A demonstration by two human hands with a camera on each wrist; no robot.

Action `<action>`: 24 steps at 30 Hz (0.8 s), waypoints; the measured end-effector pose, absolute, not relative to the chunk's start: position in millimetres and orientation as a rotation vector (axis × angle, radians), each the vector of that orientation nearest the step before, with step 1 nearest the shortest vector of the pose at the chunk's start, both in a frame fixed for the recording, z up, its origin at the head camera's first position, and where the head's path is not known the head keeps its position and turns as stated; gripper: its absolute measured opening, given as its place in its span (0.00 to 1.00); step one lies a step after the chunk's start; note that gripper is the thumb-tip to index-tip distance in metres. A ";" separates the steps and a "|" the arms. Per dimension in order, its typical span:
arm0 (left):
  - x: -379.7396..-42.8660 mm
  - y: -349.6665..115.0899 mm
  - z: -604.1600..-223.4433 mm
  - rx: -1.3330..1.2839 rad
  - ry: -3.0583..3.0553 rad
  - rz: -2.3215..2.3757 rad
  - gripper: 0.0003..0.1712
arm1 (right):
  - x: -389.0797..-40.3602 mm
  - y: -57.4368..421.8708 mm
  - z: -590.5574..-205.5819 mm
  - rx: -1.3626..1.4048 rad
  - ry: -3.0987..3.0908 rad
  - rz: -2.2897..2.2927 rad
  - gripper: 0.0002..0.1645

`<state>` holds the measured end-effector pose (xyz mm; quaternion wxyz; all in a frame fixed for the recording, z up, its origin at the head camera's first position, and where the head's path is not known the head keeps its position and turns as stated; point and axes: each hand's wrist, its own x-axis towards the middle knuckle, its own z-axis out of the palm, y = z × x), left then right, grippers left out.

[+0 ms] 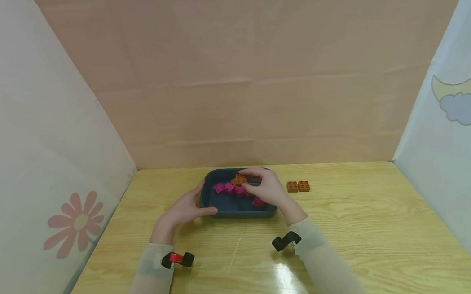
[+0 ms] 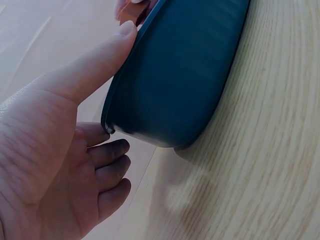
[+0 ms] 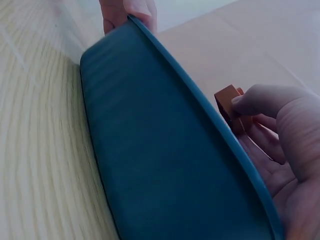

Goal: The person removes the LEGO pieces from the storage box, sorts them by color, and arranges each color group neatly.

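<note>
A dark blue tray [image 1: 233, 213] stands on the table with several magenta toy bricks [image 1: 219, 188] and some orange ones inside. My left hand [image 1: 183, 208] grips the tray's left end, thumb along the front rim and index finger at the side; the other fingers are loosely bent in the left wrist view. Over the tray's inside, my right hand [image 1: 267, 187] pinches an orange toy brick [image 3: 229, 102] between thumb and fingers. In the head view, that orange brick [image 1: 240, 179] appears above the others. The right hand and wrist hide part of the tray's right side.
Two orange bricks [image 1: 298, 186] lie side by side on the wooden table [image 1: 365, 220], right of the tray. A plain pinkish-tan backdrop [image 1: 256, 96] rises behind the table, and patterned white sheets [image 1: 29, 146] stand at both sides.
</note>
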<state>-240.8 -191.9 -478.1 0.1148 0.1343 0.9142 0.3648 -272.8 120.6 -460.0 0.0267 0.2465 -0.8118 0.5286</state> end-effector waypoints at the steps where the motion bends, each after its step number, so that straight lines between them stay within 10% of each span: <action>1: -240.8 -192.3 -478.3 0.393 2.678 1.071 0.70 | -272.5 123.7 -459.9 0.760 -2.517 1.638 0.24; 24: -238.9 -194.9 -477.1 0.393 2.665 1.080 0.70 | -264.8 240.2 -461.3 0.612 -2.607 1.679 0.27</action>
